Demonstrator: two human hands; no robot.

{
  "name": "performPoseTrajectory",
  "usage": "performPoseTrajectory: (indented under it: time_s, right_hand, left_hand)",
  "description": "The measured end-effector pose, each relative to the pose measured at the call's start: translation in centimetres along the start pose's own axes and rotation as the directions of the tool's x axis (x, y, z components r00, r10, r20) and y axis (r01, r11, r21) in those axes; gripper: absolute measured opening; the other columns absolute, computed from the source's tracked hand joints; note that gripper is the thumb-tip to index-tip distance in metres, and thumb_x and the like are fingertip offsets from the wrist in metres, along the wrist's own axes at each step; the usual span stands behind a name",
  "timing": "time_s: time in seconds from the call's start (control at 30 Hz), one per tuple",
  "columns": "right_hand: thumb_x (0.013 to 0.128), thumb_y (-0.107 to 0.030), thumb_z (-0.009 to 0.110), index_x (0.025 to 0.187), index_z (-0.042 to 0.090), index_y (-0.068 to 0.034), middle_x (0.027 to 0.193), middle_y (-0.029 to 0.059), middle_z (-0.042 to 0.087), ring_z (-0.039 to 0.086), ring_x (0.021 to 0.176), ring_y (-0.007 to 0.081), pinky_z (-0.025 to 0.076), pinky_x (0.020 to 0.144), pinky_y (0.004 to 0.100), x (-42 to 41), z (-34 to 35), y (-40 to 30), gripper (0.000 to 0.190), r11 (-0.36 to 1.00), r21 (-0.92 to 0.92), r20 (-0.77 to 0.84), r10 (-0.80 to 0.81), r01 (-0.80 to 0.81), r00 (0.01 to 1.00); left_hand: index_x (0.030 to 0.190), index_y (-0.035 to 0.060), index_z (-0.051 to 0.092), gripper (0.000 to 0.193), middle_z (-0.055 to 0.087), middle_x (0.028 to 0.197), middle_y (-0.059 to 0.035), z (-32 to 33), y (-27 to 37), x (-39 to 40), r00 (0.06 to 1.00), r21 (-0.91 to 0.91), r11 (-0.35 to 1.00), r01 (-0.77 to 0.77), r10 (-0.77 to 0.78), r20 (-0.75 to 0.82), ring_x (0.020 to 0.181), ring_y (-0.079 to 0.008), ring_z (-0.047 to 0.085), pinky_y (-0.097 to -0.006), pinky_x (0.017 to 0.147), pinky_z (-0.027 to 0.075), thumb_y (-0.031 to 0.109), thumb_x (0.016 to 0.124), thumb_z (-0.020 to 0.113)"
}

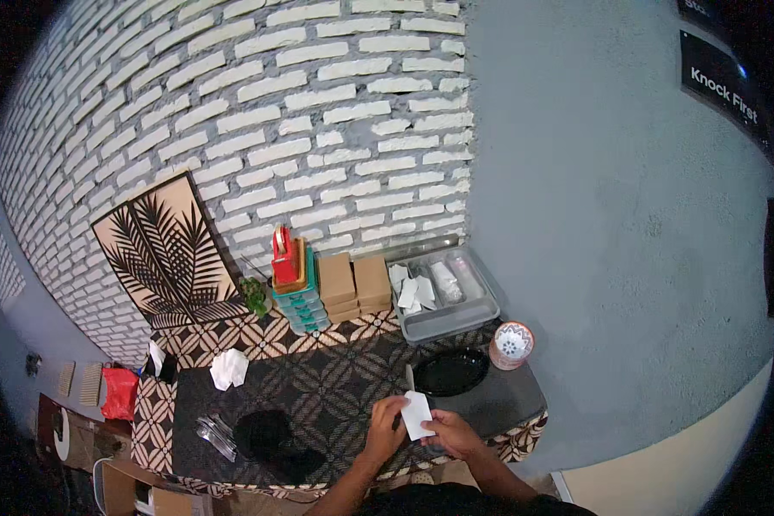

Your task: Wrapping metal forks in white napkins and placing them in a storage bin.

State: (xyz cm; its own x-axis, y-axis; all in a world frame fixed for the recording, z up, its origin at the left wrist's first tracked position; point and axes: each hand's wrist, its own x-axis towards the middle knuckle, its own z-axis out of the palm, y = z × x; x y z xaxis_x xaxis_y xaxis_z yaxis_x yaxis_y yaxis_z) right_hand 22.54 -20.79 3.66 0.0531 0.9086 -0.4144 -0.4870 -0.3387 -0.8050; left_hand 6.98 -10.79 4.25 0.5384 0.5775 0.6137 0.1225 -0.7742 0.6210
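Observation:
Near the table's front edge, a small white paper piece [417,416], perhaps an envelope or folded sheet, is held between both hands. My left hand [385,426] pinches its upper left edge, and my right hand [453,435] grips its lower right side. Just beyond them lies a black oval tray [455,372]. At the left of the table are a bundle of shiny packets or cutlery [217,436], a fanned stack of white papers [229,369] and a black item [262,433] whose kind I cannot tell.
Along the wall stand a grey compartment organizer [451,326] holding white papers and clear packets, brown cardboard boxes [355,284], teal drawers [302,308] with a red tape dispenser [284,261] on top, and a plant [255,297]. A patterned round container [512,346] stands at the right.

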Motion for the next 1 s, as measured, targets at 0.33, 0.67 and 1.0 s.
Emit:
performPoseTrajectory:
  time_s: [0.33,0.67,1.0]
  right_hand:
    - [0.091,-0.010,0.058,0.099,0.057,0.003,0.086,0.0085,0.064,0.063,0.073,0.0162,0.053,0.065,0.0305,5.3,-6.4,-3.4,0.015,0.937,-0.287,-0.141,-0.249,0.201,0.958]
    - [0.091,-0.009,0.057,0.103,0.056,0.004,0.090,0.0084,0.065,0.062,0.075,0.0146,0.051,0.066,0.0292,14.4,-10.9,-10.5,0.018,0.893,-0.399,-0.203,-0.306,0.207,0.930]
    - [0.091,-0.025,0.060,0.108,0.057,0.005,0.091,0.0124,0.065,0.063,0.079,0.0188,0.050,0.071,0.0333,17.9,-12.9,-10.7,0.035,0.799,-0.577,-0.245,-0.367,0.169,0.897]
  left_hand:
    - [0.115,0.0002,0.053,0.030,0.060,0.099,-0.0111,6.3,-9.6,8.3,0.896,-0.368,0.825,0.430,-0.441,0.060,0.091,-0.0196,0.059,-0.0299,0.082,0.047,-0.003,0.085,0.054]
    - [0.102,0.0022,0.060,0.032,0.061,0.103,-0.0173,13.2,-19.3,23.1,0.929,0.294,0.912,0.288,-0.340,0.147,0.098,-0.0354,0.056,-0.0428,0.086,0.044,0.024,0.080,0.067]
    - [0.118,0.0035,0.048,0.056,0.057,0.113,-0.0186,16.5,-23.2,27.5,0.808,0.693,0.684,0.229,-0.531,0.257,0.115,-0.0338,0.046,-0.0514,0.098,0.027,0.041,0.080,0.065]
